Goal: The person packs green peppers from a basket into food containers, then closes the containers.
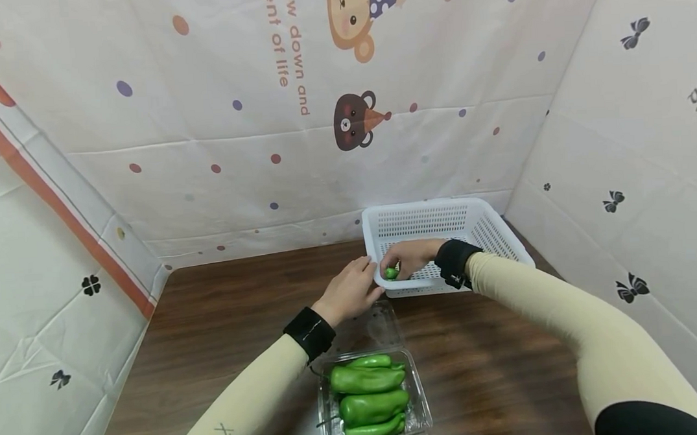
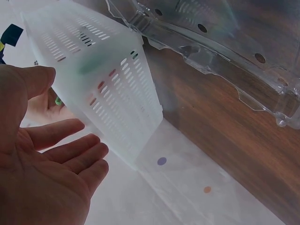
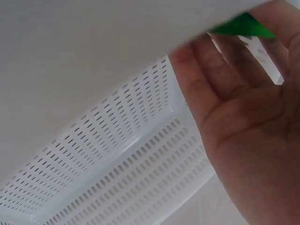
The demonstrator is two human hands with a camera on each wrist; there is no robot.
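Perforated white plastic forms the rectangular basket (image 1: 442, 223) at the far right corner of the wood-grain table (image 1: 213, 327). Inside its near left corner, the right hand (image 1: 411, 257) pinches a small glossy green pepper (image 1: 391, 273) between curled fingers. The left hand (image 1: 348, 294) rests against the basket's near left corner from outside, fingers straight and relaxed, holding nothing. Near the table's front edge, a clear plastic clamshell tray (image 1: 417, 396) contains several smooth, elongated green peppers (image 1: 368, 398). The left wrist view adds the basket's slotted outer wall (image 2: 112, 93) and the tray's hinged, vented lid (image 2: 225, 42); the right wrist view shows only slotted inner walls (image 3: 117, 173).
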